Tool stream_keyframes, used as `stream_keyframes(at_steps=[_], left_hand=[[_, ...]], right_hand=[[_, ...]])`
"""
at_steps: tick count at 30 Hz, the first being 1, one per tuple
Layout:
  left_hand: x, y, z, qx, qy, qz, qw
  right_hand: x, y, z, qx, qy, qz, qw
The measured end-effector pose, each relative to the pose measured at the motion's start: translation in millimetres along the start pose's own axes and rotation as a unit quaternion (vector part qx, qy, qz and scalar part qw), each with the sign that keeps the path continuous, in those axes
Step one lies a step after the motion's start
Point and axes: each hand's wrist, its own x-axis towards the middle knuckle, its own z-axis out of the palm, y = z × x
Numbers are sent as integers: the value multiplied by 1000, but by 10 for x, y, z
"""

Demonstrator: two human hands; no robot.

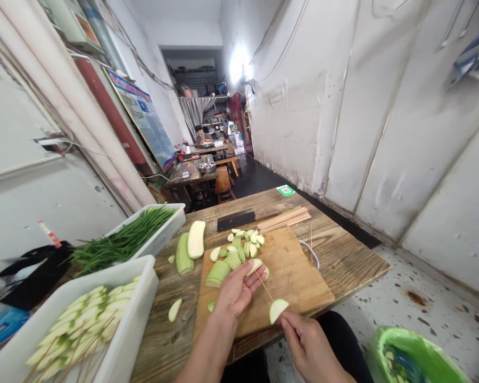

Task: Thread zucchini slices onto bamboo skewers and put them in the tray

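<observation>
My right hand (309, 340) pinches a thin bamboo skewer (265, 286) near its lower end, with a half-round zucchini slice (278, 310) threaded on it just above the fingers. The skewer's other end reaches my left hand (237, 292), whose thumb and fingers hold another zucchini slice (255, 265); whether the tip has pierced it I cannot tell. Both hands are above a wooden cutting board (299, 271). Behind the left hand lies a pile of cut zucchini (233, 258). Left of the board rest a green zucchini piece (183, 254) and a pale peeled-looking one (196, 239).
A knife (236, 221) and loose skewers (289, 217) lie beyond the board. On the left stand a white bin (147, 276) of skewered slices and another (179, 213) of green stalks. A green tub (427, 351) is on the floor, lower right. A person (201, 135) sits far back.
</observation>
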Motion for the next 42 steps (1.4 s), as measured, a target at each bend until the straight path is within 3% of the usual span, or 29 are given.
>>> stream_keyframes(at_steps=[20,26,37,42], left_hand=[[-15,-123,22,43,-17,3,999],[-76,-109,74,-16,-49,-12,999],[-132,-267,152,55,-29,95,993],[-119,-284,155,58,-18,87,994]], right_hand=[[19,-22,55,-24,32,18,999],[59,-6,69,-15,47,23,999],[16,21,100,-34,38,14,999],[2,19,99,-37,50,11,998]])
